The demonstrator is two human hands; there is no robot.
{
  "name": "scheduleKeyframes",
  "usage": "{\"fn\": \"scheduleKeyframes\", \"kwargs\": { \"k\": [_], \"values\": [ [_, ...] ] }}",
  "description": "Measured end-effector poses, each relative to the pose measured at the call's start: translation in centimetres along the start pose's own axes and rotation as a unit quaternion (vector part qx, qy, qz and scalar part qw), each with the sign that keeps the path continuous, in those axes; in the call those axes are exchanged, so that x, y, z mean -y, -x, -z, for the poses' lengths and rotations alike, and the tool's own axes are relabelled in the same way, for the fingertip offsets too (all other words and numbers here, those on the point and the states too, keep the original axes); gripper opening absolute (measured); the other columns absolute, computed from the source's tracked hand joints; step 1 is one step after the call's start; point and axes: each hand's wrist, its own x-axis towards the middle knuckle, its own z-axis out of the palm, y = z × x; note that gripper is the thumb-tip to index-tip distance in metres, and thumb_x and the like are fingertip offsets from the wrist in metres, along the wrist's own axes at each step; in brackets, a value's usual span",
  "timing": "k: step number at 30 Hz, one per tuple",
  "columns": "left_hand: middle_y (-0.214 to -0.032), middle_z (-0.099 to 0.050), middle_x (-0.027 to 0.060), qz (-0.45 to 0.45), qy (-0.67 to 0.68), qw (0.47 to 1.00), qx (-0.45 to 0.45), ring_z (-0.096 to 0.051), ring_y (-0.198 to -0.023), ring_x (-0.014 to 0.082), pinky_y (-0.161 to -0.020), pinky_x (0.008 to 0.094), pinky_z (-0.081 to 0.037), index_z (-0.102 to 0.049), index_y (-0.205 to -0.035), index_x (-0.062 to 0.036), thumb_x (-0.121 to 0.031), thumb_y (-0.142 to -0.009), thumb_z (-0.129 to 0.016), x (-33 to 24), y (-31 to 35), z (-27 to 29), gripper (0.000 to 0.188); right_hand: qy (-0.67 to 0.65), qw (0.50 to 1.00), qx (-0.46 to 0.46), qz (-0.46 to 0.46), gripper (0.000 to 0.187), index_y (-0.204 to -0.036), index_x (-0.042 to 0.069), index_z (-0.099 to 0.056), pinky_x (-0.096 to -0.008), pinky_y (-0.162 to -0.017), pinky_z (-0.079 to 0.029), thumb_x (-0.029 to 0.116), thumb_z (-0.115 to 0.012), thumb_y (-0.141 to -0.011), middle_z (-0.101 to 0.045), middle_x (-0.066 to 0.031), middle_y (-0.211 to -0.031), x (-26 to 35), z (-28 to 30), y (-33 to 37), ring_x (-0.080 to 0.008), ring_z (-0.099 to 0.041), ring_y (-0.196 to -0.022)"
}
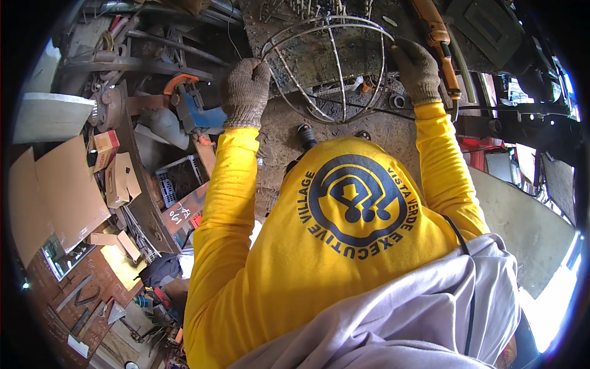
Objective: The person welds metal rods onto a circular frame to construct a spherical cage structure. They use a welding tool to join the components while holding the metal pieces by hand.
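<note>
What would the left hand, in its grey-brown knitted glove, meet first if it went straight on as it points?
Beyond the round metal wire frame it grips, the left hand would probably meet the dark, stained, flat worktable; depth is unclear, so it might pass above the edge instead.

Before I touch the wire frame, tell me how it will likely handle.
The wire frame looks light for its size: thin rods, open gaps. It is probably stiff, its hoops curving smoothly between the left hand and right hand. Set down, its rounded outline might rock or roll.
</note>
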Motion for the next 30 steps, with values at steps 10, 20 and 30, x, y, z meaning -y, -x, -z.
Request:
{"fn": "scheduleKeyframes", "kwargs": {
  "k": [10,20,30],
  "values": [
    [-0.097,-0.072,0.0163,-0.025,0.022,0.999,-0.007,-0.07,-0.091,0.0305,-0.082,0.038,-0.054,-0.072,-0.104,-0.0029,-0.024,-0.09,-0.074,1.3,-0.2,-0.4,0.026,-0.001,1.0,-0.004,0.015,0.025,-0.108,0.006,-0.075,-0.0348,-0.086,-0.055,0.021,-0.07,-0.089,-0.074,-0.0134,-0.102,1.1,0.1,0.3,-0.0268,-0.072,-0.096],
    [-0.099,-0.072,0.0162,-0.012,0.017,1.0,0.02,-0.07,-0.093,0.0302,-0.083,0.0382,-0.054,-0.071,-0.107,-0.0029,-0.027,-0.092,-0.071,-0.3,-0.4,0.6,0.028,0.027,0.999,0.011,0.017,0.025,-0.109,0.005,-0.075,-0.0344,-0.087,-0.054,0.02,-0.07,-0.089,-0.074,-0.0135,-0.103,1.2,0.2,0.1,-0.0264,-0.072,-0.096],
    [-0.1,-0.072,0.0165,-0.005,0.009,1.0,0.027,-0.07,-0.094,0.0299,-0.085,0.0376,-0.053,-0.072,-0.108,-0.0037,-0.026,-0.091,-0.072,-0.2,-0.5,0.9,0.028,0.052,0.998,0.004,0.023,0.025,-0.108,0.007,-0.075,-0.0357,-0.088,-0.054,0.023,-0.07,-0.089,-0.074,-0.014,-0.102,0.9,0.1,0.0,-0.0293,-0.071,-0.098]
  ]
}}
